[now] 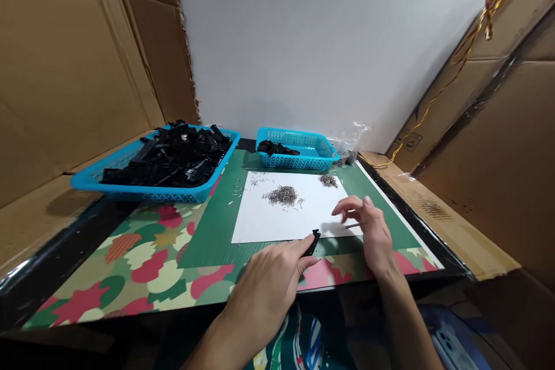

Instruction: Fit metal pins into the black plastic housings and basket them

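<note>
My left hand (277, 269) grips a small black plastic part (313, 241) between thumb and forefinger, at the front edge of a white sheet (255, 225). To its right, my right hand (368, 225) hovers over the sheet's corner with fingers curled. A thin grey metal rod (353, 225) sticks out leftward from that hand; its far end is hidden by the palm. On the sheet lies a dense heap of tiny metal pieces (284, 195), with a smaller heap of dark metal bits (328, 181) at the back right and loose wire-like pieces (258, 180) at the back left.
A large blue basket (199, 192) piled with black plastic parts (173, 153) stands at left. Behind the sheet is a smaller blue basket (299, 163) with a few black parts. Beside it sits a clear plastic bag (350, 144). Cardboard walls (485, 144) flank the table; yellow wire (433, 98) hangs at right.
</note>
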### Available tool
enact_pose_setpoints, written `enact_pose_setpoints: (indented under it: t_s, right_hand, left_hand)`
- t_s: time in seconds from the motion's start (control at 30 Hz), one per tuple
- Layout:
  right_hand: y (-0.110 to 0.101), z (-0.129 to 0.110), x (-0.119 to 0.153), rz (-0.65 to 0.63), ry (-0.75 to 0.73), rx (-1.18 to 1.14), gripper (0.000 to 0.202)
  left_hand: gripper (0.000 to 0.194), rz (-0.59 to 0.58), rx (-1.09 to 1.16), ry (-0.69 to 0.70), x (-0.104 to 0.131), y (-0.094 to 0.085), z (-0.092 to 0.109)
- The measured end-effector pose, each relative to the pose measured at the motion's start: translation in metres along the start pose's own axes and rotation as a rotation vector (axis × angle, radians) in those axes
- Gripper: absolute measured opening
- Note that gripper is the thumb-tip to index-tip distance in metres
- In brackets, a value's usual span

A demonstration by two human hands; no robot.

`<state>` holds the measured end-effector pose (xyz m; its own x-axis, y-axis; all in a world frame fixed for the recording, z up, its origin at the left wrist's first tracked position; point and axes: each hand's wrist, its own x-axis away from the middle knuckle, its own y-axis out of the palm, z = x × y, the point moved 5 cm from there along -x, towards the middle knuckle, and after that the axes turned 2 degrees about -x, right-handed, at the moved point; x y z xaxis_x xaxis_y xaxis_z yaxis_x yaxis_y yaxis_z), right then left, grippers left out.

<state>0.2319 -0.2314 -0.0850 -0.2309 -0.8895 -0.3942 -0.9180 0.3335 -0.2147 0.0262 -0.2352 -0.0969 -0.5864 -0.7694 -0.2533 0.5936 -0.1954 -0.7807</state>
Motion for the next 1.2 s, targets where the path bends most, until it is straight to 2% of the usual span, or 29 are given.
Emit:
enact_pose_setpoints:
  t_s: [0.1, 0.2, 0.37, 0.57, 0.73, 0.93, 1.2]
  right_hand:
    - [0.002, 0.004, 0.003, -0.049, 0.11, -0.006, 0.082]
    - [0.01, 0.01, 0.003, -0.172, 0.233, -0.094, 0.072]
    - [0.019, 0.012, 0.0, -0.275, 0.208, -0.065, 0.045]
    - [0.023, 0.01, 0.003, -0.301, 0.081, 0.011, 0.041]
    - [0.022, 0.015, 0.006, -0.273, 0.115, -0.011, 0.027]
    - [0.019, 0.016, 0.006, -0.205, 0.151, -0.023, 0.034]
    - [0.027, 0.015, 0.009, -0.228, 0.117, 0.052, 0.033]
  left_hand:
    - [0.031, 0.0, -0.007, 0.005, 0.001, 0.0, 0.002]
    - [0.03, -0.004, 0.003, 0.004, 0.001, 0.001, 0.003]
    - [0.028, -0.031, 0.029, -0.003, 0.001, 0.001, 0.005]
    - [0.029, -0.05, -0.009, -0.008, 0.001, 0.001, 0.006]
    - [0.035, -0.052, -0.033, -0.01, 0.002, 0.002, 0.006]
    - [0.033, -0.038, -0.021, -0.006, 0.003, 0.001, 0.008]
    - [0.032, -0.069, -0.038, -0.015, 0.001, 0.003, 0.008]
